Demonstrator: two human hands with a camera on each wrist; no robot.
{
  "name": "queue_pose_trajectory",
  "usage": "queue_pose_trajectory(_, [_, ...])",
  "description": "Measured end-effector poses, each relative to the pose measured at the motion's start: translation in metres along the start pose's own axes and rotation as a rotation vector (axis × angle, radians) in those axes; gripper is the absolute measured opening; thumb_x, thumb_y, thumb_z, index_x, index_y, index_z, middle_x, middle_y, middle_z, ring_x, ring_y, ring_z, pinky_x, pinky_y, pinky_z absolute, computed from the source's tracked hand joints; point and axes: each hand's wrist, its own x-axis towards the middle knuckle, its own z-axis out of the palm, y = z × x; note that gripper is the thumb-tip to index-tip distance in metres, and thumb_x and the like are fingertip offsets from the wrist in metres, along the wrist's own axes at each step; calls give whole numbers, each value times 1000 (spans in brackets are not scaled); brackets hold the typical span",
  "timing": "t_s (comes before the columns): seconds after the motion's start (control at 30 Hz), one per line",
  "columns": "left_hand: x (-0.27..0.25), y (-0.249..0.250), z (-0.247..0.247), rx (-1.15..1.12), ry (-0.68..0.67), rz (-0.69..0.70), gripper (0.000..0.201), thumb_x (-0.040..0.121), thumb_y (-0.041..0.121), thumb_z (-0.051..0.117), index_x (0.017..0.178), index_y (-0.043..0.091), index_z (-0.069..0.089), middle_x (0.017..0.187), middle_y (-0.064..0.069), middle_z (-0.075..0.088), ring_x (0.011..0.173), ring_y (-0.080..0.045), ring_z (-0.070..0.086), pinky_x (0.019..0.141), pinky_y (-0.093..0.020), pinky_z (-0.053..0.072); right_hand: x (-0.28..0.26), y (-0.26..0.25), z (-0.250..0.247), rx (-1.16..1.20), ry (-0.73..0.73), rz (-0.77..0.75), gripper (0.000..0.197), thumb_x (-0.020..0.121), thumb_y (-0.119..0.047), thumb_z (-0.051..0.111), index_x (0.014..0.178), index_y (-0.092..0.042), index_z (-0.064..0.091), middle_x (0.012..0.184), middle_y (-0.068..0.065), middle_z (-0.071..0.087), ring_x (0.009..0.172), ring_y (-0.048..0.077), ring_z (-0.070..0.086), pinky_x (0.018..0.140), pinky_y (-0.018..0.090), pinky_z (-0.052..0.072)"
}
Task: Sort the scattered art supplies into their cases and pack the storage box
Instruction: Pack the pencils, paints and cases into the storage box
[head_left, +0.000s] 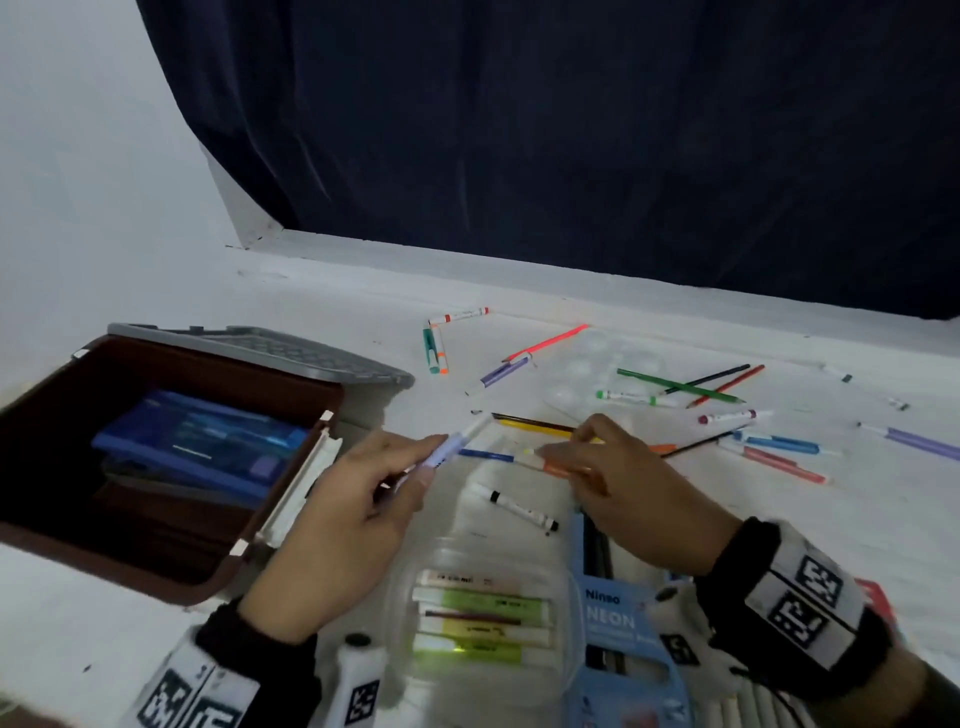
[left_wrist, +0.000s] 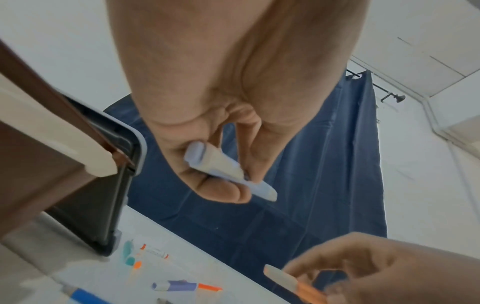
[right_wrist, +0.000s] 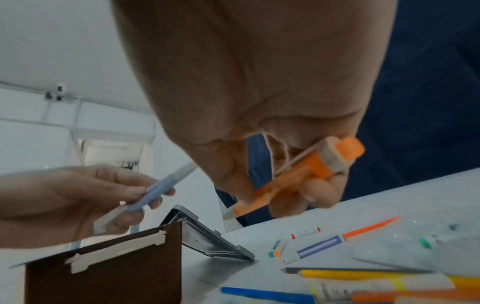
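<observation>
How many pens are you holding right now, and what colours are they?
lilac highlighter, gripped in the left hand: 1
orange highlighter, gripped in the right hand: 1
Total: 2

Head view: high, facing forward and down over the table (head_left: 779, 545); brown storage box (head_left: 156, 519) at left of frame, dark curtain (head_left: 571, 130) across the top.

Left wrist view: very close under the left hand (left_wrist: 221, 123), looking along it and upward; curtain mid-frame, ceiling at upper right, box wall at left edge.

Right wrist view: equally close under the right hand (right_wrist: 259, 102), facing leftward across the table; box at lower left.

Each wrist view catches the opposite hand; all three share the box.
</observation>
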Motion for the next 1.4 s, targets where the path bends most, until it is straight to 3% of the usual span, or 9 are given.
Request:
queue_pose_trajectory(0.2, [-33, 0, -15, 15, 92, -63, 12, 79, 22, 79, 90, 26, 79, 87, 15, 76, 81, 0, 70, 73, -15, 51, -47, -24, 11, 228, 250, 42, 15, 84, -25, 77, 86, -37, 70, 91, -16, 67, 81, 6, 63, 70, 18, 51])
queue_pose_trajectory(0.43, [-49, 9, -16, -304, 167, -104, 13, 70, 10, 82, 75, 20, 77, 77, -3, 75, 69, -11, 65, 69, -19, 53, -63, -64, 24, 700, 463, 107, 9, 83, -25, 75, 89, -17, 74, 78, 5, 71, 71, 24, 67, 67, 36, 57])
queue_pose_trajectory(0.53, [-50, 17, -15, -344, 181, -141, 23, 85, 18, 70, 63, 21, 69, 57, -2, 60, 60, -3, 52, 60, -9, 41, -61, -65, 36, 578, 354, 107, 17, 89, -42, 60, 90, -27, 69, 67, 5, 66, 57, 12, 60, 62, 30, 53])
queue_pose_trajectory(0.6, [-51, 13, -15, -354, 135, -168, 24, 90, 31, 61, 71, 15, 66, 65, -13, 60, 64, -11, 56, 65, -18, 45, -62, -63, 45, 460, 227, 86, 20, 93, -48, 53, 97, -33, 65, 65, 6, 60, 51, 7, 52, 55, 24, 47])
queue_pose_trajectory(0.73, [-57, -6, -14, -321, -29, -211, 26, 95, 33, 56, 84, 9, 58, 70, -10, 55, 57, -21, 54, 55, -26, 45, -67, -55, 58, -66, -9, -33, 32, 103, -47, 39, 128, -40, 57, 90, -10, 57, 76, 7, 53, 72, 26, 47])
queue_pose_trajectory(0.87, [-70, -22, -20, -43, -147, -118, 25, 96, 38, 57, 98, 15, 67, 72, -6, 55, 64, -13, 46, 62, -29, 40, -68, -58, 62, -243, -177, -133, 38, 106, -28, 34, 142, -30, 47, 113, -4, 48, 89, 13, 51, 76, 23, 41])
queue_pose_trajectory(1.03, [-78, -30, -32, 47, -242, -53, 29, 102, 38, 51, 127, 45, 63, 97, 12, 64, 88, -12, 60, 81, -21, 46, -63, -60, 70, -269, -216, -184, 33, 106, -28, 37, 129, -19, 58, 116, -1, 53, 102, 15, 52, 90, 32, 46])
queue_pose_trajectory(1.3, [-82, -29, -39, 96, -302, 23, 27, 86, 42, 68, 110, 34, 76, 98, 16, 65, 88, -8, 66, 72, -25, 52, -57, -59, 88, -380, -182, -241, 52, 94, -39, 23, 105, -20, 71, 95, 0, 62, 88, 21, 60, 71, 37, 52])
queue_pose_trajectory(1.4, [-82, -27, -34, 166, -311, 90, 25, 85, 45, 70, 107, 34, 75, 97, 19, 65, 89, -3, 66, 76, -26, 52, -58, -54, 95, -418, -96, -269, 39, 91, -33, 36, 87, -21, 73, 82, -3, 61, 76, 18, 59, 59, 32, 52])
